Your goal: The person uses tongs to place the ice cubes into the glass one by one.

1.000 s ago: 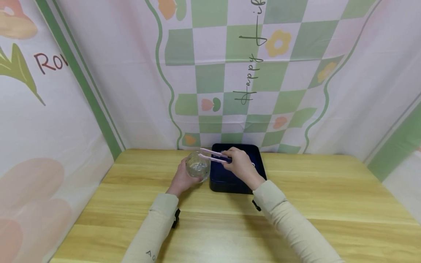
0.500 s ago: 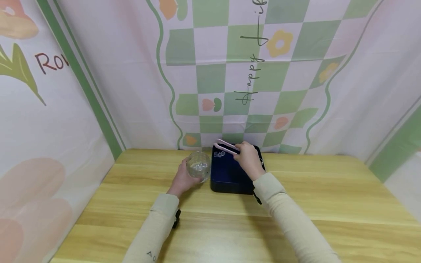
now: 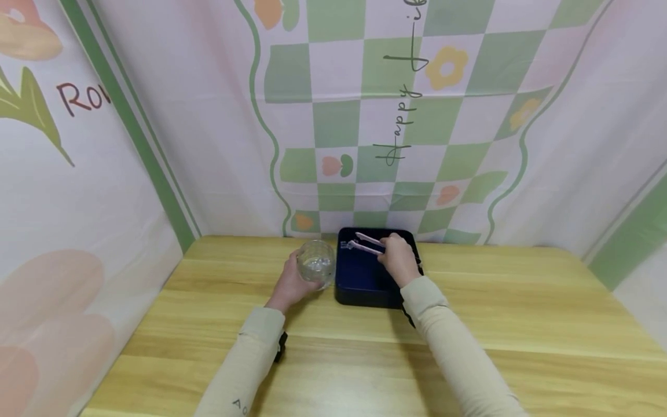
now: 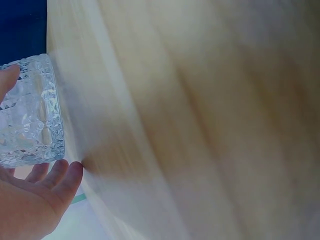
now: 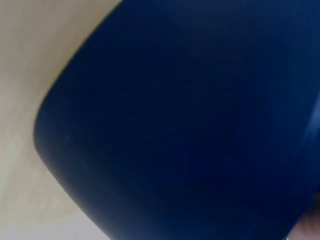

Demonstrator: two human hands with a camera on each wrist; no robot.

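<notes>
A clear cut-glass cup stands on the table, left of a dark blue square box. My left hand grips it; in the left wrist view, thumb and fingers lie on opposite sides of the faceted wall. Something clear shows inside the cup, too small to make out. My right hand pinches pale pink tongs above the box. Their spread tips are at small clear pieces near the box's far left corner. Whether the tips touch a piece, I cannot tell. The right wrist view shows mostly the blue box.
The wood-grain table spreads out in front and to both sides. Right behind the box hangs a green-and-white checked cloth. Another printed cloth hangs along the left side.
My right hand has carried the tongs from above the cup rightward over the box, then lowered the tips toward the clear pieces. The left hand and cup have stayed in place.
</notes>
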